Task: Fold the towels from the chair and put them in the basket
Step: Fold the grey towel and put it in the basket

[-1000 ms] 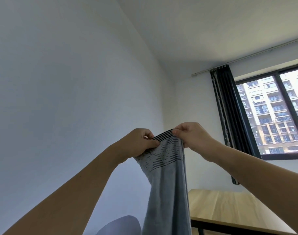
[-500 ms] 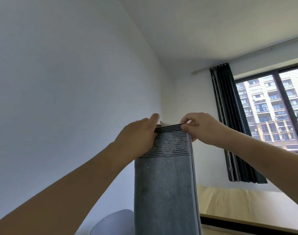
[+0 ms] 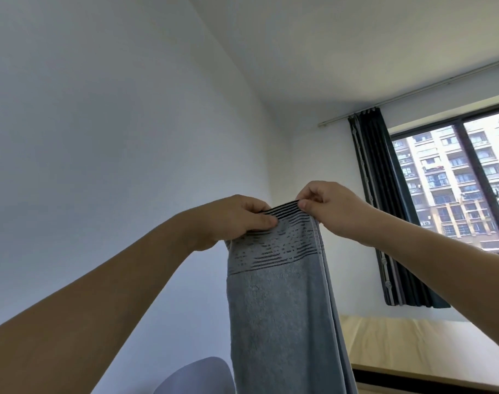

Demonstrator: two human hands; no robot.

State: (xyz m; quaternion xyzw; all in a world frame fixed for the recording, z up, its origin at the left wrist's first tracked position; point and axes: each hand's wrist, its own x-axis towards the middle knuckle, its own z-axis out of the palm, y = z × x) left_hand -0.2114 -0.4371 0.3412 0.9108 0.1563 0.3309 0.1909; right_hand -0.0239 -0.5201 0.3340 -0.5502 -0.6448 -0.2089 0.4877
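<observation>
A grey towel (image 3: 279, 311) with dark stripes along its top hem hangs straight down in front of me, doubled lengthwise. My left hand (image 3: 234, 220) grips the hem's left corner, thumb in front. My right hand (image 3: 330, 207) pinches the right corner between thumb and fingers. Both hands are held up at about chest height, close together. The rounded top of a pale chair back (image 3: 197, 376) shows at the bottom, left of the towel. No basket is in view.
A wooden table (image 3: 430, 348) with a dark edge stands at the lower right. Behind it hang a dark curtain (image 3: 382, 211) and a window (image 3: 453, 183). A white wall fills the left side.
The towel's top hem has been pulled flat and level between the hands. My left thumb has come over the front of the hem, and the view has tilted slightly.
</observation>
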